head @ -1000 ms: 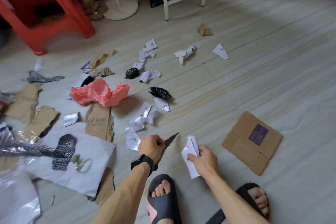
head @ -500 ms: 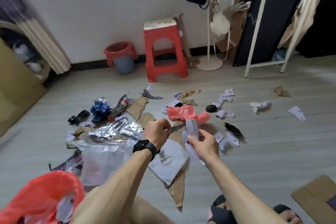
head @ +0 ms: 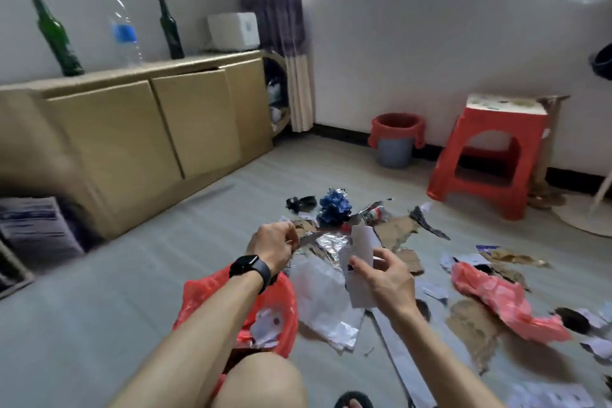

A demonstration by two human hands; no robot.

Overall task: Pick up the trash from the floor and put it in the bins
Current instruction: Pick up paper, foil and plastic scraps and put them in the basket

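View has swung left since half a second ago: both hands now sit over the near bin (head: 287,308), which was only at the lower left edge before, and a tan cabinet (head: 116,142) has come into view on the left. The paper and scrap are in the same hands as before. Left hand (head: 273,243) is a curled fist, wrist bent, with a black watch (head: 248,267) on it, and it pinches a thin dark scrap (head: 306,238) that pokes out to the right. Right hand (head: 389,278) is palm up with fingers loosely spread, thumb and forefinger nipping a creased white paper (head: 362,250) that stands upright and hangs down past the palm. The near bin has a glossy red plastic liner with white paper bits inside, directly under the left forearm. Most trash lies on the pale striped floor (head: 132,291) beyond and right of the hands: crinkled silver foil (head: 326,245), a crumpled blue foil wad (head: 332,209), torn brown cardboard (head: 395,228), a limp white plastic bag (head: 321,301), and a rumpled pink plastic bag (head: 503,303) at right. The far bin (head: 394,151), grey with a red liner, stands by the wall beside a red plastic stool (head: 496,142). A green glass bottle (head: 56,33) and a clear plastic bottle (head: 122,26) stand on the cabinet.
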